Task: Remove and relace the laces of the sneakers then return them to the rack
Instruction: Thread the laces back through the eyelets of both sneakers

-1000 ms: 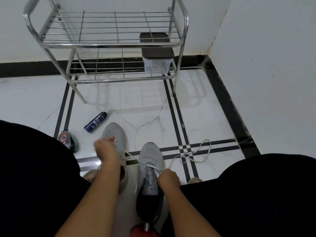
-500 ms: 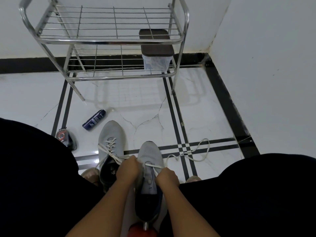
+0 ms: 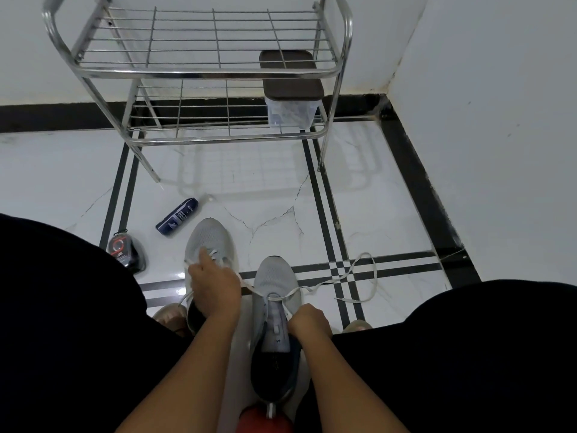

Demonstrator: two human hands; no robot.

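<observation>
Head view, looking down between two dark-clad knees at a white marble-pattern tiled floor (image 3: 274,189) with black inlay stripes.

Containers: clear plastic box with a dark brown lid (image 3: 292,89) on the lower shelf of the chrome wire two-tier rack (image 3: 199,70), far right corner of that shelf; contents not discernible. Upper shelf shows only wire.

Labels: dark blue spray can (image 3: 178,216) lying on its side on the floor, near the rack's left front leg; white print on it, too small to read. Small black item with a red ring marking (image 3: 125,250) at left; no legible text.

Task items: two light grey mesh sneakers, toes pointing far. Left sneaker (image 3: 210,239) laced. Right sneaker (image 3: 276,295) mostly unlaced; white flat lace (image 3: 352,276) runs through its front eyelets and trails right across the floor.

Left hand (image 3: 214,284): fingers curled, pinching a lace end, index finger extended over the left sneaker's lacing.
Right hand (image 3: 309,318): curled, pinching the right sneaker's eyelet edge.
</observation>
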